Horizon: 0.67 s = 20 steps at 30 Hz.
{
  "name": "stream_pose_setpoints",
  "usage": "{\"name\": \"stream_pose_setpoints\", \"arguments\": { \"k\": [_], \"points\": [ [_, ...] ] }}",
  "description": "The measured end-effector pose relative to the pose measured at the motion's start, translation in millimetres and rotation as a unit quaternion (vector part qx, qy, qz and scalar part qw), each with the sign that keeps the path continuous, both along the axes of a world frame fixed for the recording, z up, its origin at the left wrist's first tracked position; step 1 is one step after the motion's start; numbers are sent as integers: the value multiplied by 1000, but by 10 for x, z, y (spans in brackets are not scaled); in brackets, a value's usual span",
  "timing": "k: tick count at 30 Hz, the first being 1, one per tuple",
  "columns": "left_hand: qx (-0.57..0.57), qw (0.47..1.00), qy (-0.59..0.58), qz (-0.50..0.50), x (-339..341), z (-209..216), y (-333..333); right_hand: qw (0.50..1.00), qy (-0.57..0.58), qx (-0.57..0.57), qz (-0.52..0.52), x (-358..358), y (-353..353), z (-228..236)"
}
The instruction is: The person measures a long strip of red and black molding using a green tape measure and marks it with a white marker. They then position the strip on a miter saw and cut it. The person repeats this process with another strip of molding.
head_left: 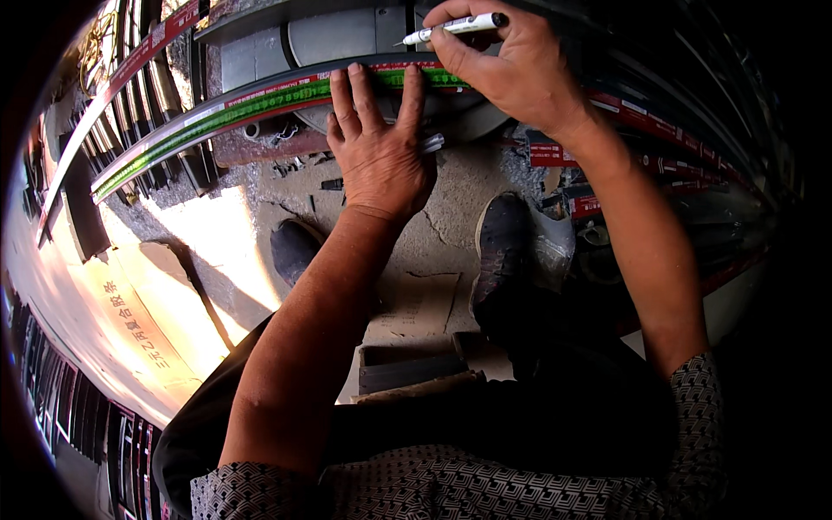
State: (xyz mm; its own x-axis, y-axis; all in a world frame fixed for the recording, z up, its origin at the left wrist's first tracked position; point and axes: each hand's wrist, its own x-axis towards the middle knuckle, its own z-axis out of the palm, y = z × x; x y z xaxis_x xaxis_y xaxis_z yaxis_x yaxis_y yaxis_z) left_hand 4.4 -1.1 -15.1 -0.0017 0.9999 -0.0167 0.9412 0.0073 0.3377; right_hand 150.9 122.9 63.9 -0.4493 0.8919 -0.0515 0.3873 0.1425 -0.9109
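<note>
My left hand (pixel 381 160) lies with fingers stretched out and spread on a green tape measure (pixel 277 97), which runs along a long dark profile strip (pixel 199 111) with red-and-white film. A small pale piece (pixel 432 143) shows at the thumb side of this hand; what it is, I cannot make out. In my right hand (pixel 524 74) is a white marker pen (pixel 459 29) with a black end, pinched between fingers and thumb. Its thin tip points left, just above the strip, to the right of my left fingertips. Whether the tip touches anything is unclear.
Behind the strip is a grey metal machine bed (pixel 338 35). Bundles of dark profiles with red film (pixel 667 130) lie at right, more dark profiles (pixel 156 95) at left. Flattened cardboard (pixel 147 312) lies on the floor, and an open box (pixel 412 368) stands near my shoes (pixel 503 243).
</note>
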Motion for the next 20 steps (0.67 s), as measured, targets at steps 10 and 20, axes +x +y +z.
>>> {"name": "stream_pose_setpoints", "arguments": {
  "k": [10, 20],
  "points": [
    [-2, 1000, -5, -1, -11, 21, 0, 994, 89, 20, -65, 408, -530, -49],
    [7, 1000, 1, -4, 3, 7, -3, 989, 98, -87, -71, 519, -765, -224]
  ]
}}
